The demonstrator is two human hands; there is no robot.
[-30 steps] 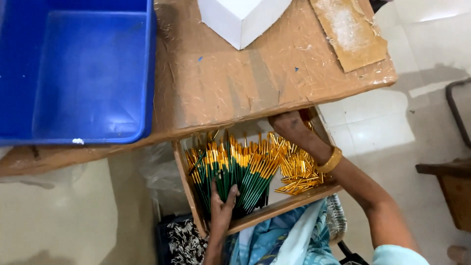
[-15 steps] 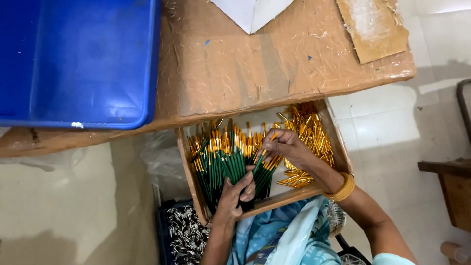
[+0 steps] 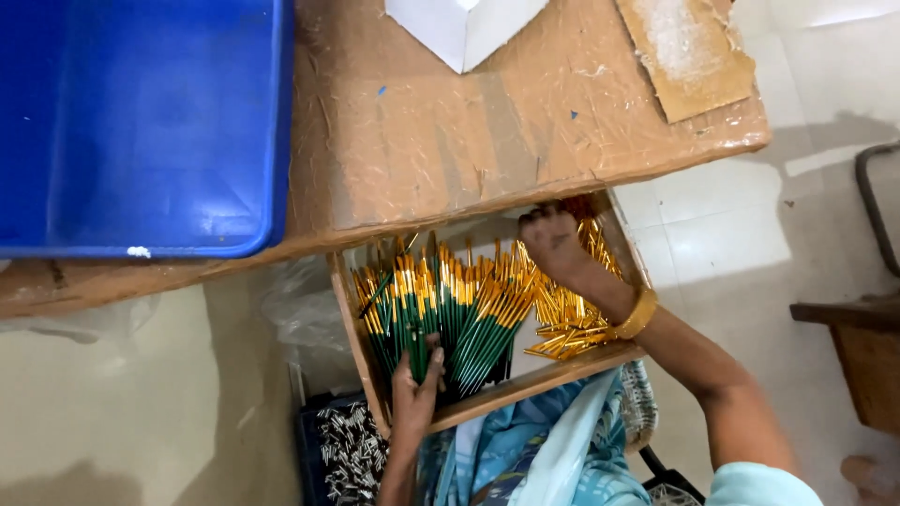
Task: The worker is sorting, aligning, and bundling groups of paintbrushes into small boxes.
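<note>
Brushes (image 3: 441,314) fill a tray (image 3: 525,384); right hand (image 3: 555,245) seemingly reaching in

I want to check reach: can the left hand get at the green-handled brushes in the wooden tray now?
Probably yes. The left hand already rests on the handle ends of the green-handled brushes in the wooden tray, with nothing between them.

Workshop; tray of paintbrushes (image 3: 450,314)

Bright, even daylight (soft shadows under table (image 3: 525,159)); slight edge blur.
</note>
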